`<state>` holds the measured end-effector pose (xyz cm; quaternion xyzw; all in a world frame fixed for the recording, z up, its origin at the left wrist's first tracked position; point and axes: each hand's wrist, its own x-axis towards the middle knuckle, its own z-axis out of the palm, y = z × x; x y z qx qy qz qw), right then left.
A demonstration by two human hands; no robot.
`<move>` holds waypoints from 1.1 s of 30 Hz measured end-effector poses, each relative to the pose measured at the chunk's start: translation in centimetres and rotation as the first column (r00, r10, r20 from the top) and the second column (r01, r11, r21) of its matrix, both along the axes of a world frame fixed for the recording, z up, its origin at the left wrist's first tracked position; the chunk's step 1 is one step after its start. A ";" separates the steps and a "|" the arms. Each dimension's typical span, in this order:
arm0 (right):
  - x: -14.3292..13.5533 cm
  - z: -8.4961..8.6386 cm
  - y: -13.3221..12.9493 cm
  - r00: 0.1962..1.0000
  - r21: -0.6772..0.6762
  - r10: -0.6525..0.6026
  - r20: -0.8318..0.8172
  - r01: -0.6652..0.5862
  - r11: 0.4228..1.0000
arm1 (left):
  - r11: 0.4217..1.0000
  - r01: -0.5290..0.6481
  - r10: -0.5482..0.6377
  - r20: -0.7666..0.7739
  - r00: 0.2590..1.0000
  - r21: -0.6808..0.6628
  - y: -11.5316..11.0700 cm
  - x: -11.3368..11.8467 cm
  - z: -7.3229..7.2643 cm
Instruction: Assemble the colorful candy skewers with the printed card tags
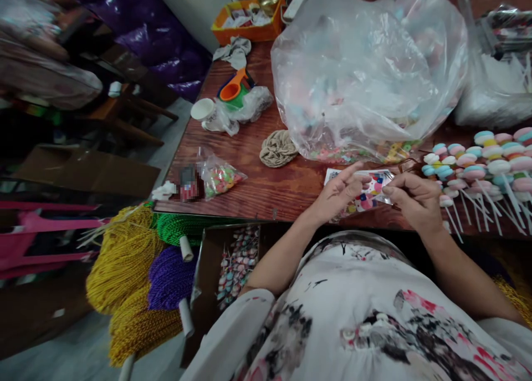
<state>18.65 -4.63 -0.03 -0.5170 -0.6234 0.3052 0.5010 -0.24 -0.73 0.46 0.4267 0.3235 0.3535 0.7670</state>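
In front of me at the table's edge, a printed packet or card [376, 188] with colourful patches lies under my hands. My left hand [338, 195] is over its left part, fingers apart and partly stretched, with nothing plainly held in them. The thumb and forefinger of my right hand [418, 201] are pinched together at the packet's right side; what is between them is too small to make out. Thin brown strands [411, 164] show just above my right hand. To its right lie pastel lollipop-like pieces [477, 170] on white sticks, in several rows.
A large clear bag [369, 76] of pastel pieces stands behind the packet. A coiled beige cord [278, 148], a small bag of coloured bits [220, 176], a paper cup [203, 110] and an orange bin [249, 29] are leftward. Below are cord bundles [124, 264] and an open box [203, 281].
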 end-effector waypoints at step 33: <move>-0.5 0.4 1.0 0.977 -0.068 0.104 -0.188 -0.119 0.991 | 0.860 -0.406 0.466 0.153 0.871 -0.308 -0.6 2.8 0.0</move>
